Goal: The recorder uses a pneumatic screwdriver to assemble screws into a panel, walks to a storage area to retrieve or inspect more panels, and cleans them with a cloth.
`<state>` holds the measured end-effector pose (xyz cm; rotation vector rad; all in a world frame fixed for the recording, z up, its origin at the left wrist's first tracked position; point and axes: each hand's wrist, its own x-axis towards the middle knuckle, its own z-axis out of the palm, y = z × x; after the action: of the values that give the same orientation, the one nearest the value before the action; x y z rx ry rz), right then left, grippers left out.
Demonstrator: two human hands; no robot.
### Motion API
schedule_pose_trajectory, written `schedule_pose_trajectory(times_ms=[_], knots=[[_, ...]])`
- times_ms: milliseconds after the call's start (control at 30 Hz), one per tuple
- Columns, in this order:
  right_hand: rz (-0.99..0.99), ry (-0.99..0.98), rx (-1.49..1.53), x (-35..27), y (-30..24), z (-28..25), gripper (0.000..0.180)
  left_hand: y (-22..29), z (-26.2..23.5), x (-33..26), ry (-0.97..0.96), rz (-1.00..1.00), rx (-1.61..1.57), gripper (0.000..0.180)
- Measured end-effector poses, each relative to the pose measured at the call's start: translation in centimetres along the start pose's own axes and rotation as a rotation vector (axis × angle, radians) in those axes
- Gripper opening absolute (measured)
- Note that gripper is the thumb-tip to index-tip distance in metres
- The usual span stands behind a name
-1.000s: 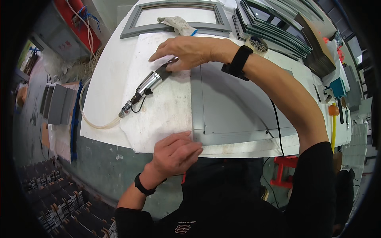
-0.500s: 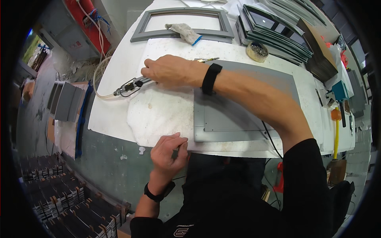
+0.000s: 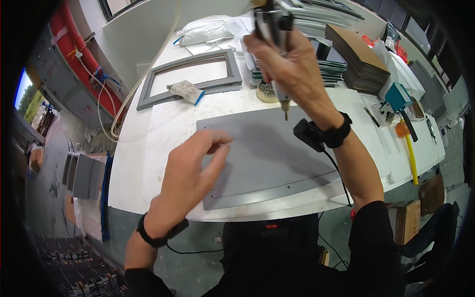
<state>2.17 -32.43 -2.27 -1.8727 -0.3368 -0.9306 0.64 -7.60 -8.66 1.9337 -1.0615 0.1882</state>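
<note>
A flat grey metal panel (image 3: 262, 153) with small holes lies on the white table in front of me. Over its far right part, my right hand (image 3: 299, 67) is closed round an air screwdriver (image 3: 270, 22), held upright with its bit pointing down above the panel. My left hand (image 3: 185, 166) hovers over the panel's left edge, thumb and fingers drawn together in a pinch; whatever they hold, if anything, is hidden or too small to name. Behind the screwdriver stands a round tub of small metal screws (image 3: 267, 93), partly covered by my right hand and tool.
A grey frame (image 3: 148, 91) lies at the back left, a white glove (image 3: 185, 91) on its near edge. Stacked glass panes (image 3: 331, 72) and brown boards (image 3: 358, 57) stand at the back right. A teal tool (image 3: 397, 97) and a yellow-handled hammer (image 3: 411, 158) lie on the right.
My right hand has swung from the table's left side to above the panel's far right, lifting the screwdriver upright. My left hand has come forward over the panel's left edge. The view has shifted.
</note>
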Motion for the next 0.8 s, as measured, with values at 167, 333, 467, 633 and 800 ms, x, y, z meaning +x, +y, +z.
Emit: schedule_pose_trajectory(times_ms=[167, 333, 467, 633, 800], knots=[[0.080, 0.227, 0.036, -2.8, 1.2, -10.1, 0.021, -3.6, 6.5, 12.4, -0.227, -0.068, -0.038, 0.018], [0.206, 0.415, 0.095, -6.1, 4.1, -16.9, 0.018, -8.3, 14.9, 19.3, -0.313, 0.009, 0.162, 0.022], [0.221, 0.461, 0.034, -7.6, 6.8, -21.0, 0.018, -10.5, 18.0, 19.1, -0.178, 0.122, 0.251, 0.023], [0.290, 0.460, -0.056, -10.0, 9.2, -24.2, 0.025, -10.8, 17.9, 20.9, -0.363, 0.000, 0.275, 0.036], [0.213, 0.450, -0.015, -11.4, 10.6, -25.2, 0.027, -10.5, 18.0, 22.5, -0.458, -0.066, 0.312, 0.041]])
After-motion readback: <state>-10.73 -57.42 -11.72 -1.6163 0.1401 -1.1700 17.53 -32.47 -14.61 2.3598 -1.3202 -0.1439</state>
